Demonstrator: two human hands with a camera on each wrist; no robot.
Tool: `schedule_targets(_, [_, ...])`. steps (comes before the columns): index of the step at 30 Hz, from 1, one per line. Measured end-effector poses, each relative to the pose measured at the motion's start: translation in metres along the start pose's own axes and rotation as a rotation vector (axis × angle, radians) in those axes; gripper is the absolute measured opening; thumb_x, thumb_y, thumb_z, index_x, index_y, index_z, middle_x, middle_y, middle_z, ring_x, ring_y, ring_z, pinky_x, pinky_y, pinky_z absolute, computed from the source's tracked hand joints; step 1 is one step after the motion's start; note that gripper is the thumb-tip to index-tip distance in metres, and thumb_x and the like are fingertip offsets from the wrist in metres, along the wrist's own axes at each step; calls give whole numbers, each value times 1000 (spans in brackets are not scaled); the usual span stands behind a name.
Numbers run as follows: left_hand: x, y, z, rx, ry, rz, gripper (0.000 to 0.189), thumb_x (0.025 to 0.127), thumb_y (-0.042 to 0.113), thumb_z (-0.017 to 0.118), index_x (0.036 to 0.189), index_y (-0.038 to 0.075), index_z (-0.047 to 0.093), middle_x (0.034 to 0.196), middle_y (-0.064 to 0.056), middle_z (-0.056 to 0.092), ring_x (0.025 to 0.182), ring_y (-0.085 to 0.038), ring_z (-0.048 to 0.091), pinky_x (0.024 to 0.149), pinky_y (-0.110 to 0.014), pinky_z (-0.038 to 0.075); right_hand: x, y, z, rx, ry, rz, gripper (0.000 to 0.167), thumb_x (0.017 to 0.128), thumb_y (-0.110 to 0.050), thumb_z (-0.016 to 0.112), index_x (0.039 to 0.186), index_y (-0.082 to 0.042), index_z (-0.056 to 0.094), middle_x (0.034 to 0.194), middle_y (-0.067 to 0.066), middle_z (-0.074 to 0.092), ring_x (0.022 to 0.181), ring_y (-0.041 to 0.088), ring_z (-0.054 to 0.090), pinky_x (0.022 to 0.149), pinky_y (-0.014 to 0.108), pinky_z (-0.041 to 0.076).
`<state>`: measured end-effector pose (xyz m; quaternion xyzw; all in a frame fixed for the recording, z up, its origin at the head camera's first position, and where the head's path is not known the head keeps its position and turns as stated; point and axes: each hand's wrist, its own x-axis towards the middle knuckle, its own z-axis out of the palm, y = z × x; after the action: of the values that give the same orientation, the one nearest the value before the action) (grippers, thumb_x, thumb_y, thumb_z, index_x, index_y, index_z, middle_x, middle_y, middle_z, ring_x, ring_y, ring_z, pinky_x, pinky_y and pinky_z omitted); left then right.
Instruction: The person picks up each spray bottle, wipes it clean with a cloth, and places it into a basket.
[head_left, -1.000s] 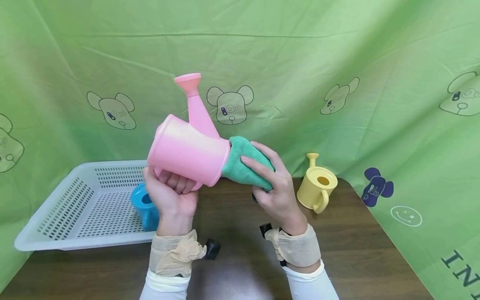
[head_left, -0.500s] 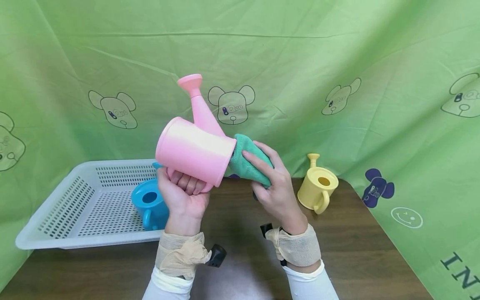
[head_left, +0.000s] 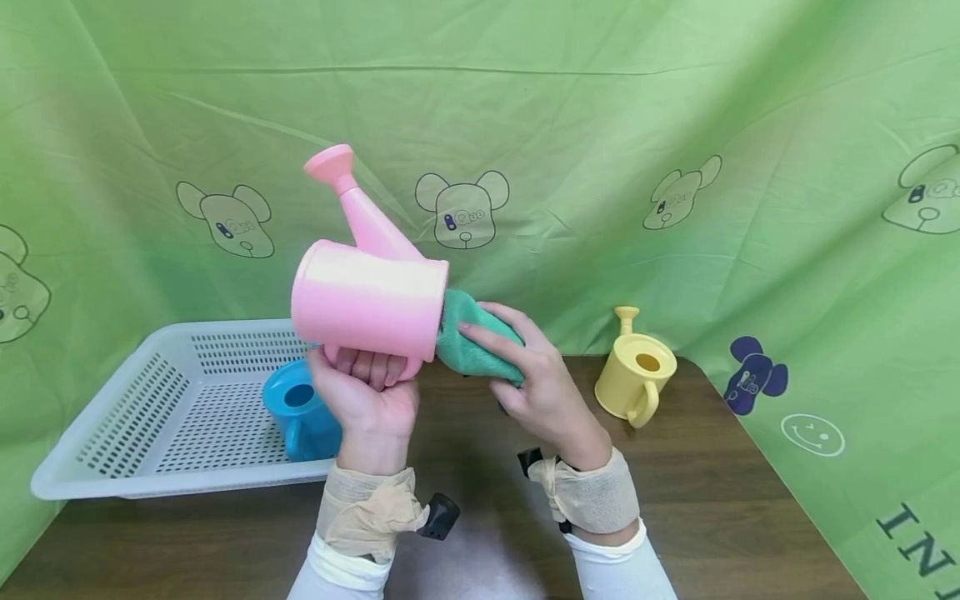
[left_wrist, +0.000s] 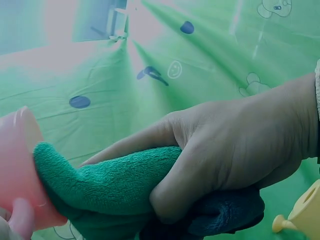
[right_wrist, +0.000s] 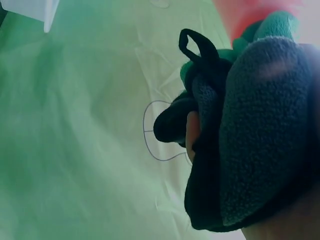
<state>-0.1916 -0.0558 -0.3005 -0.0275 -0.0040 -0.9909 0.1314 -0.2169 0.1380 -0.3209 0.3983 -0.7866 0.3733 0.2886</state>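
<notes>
My left hand (head_left: 367, 392) grips the handle of a pink watering can (head_left: 367, 304), held in the air on its side with the spout up and to the left. The can's top end faces right. There my right hand (head_left: 536, 371) holds a bunched green cloth (head_left: 476, 337) right at the can's rim. In the left wrist view, the cloth (left_wrist: 115, 180) overlaps the rim of the pink can (left_wrist: 20, 165), with thumb and fingers closed around it. A dark grey side of the cloth (right_wrist: 267, 125) and a black loop show in the right wrist view.
A white perforated basket (head_left: 187, 479) stands on the left of the brown table (head_left: 712, 508), with a blue watering can (head_left: 300, 417) inside. A yellow watering can (head_left: 636, 375) stands upright at the back right. Behind everything hangs a green printed curtain (head_left: 555, 108).
The pink can first shifted right, then back left, and now lies closer to level with its spout leaning further left. The right hand and cloth have moved left and slightly down with it.
</notes>
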Motion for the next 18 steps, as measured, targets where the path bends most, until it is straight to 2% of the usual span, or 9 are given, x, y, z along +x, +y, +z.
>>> schedule_targets(3, [1,-1,0,-19,-25,35,48,104,29,31,57,14,31,45,-2,33,36,-15,24,47,-23,12,1,-1,1,4,-24,-32,68,76,13,62,136,-18,70,153,14,55,138,34,57,107,50,51])
schedule_targets(6, [3,1,-1,16,-67,74,47,104,26,29,58,14,28,46,-2,30,39,-15,20,48,-25,12,2,-2,2,18,-31,-51,67,76,12,62,136,-19,70,153,15,55,139,33,56,109,48,51])
schedule_targets(10, [5,2,-1,166,-116,157,47,107,23,24,60,15,26,48,0,27,42,-15,17,48,-26,12,1,-2,1,44,-5,-51,67,76,12,61,134,-19,71,152,15,55,139,32,56,111,43,49])
schedule_targets(14, [8,4,-2,308,-152,213,45,106,19,22,61,16,24,49,2,24,43,-14,16,49,-27,9,0,-2,-2,64,45,-39,66,76,14,59,132,-18,72,151,15,57,138,33,58,109,35,48])
schedule_targets(18, [11,8,-2,462,-176,273,48,107,22,25,59,17,24,49,5,24,42,-13,17,48,-29,9,0,-1,-6,70,96,-29,65,77,14,58,132,-18,73,150,16,57,137,33,58,109,30,47])
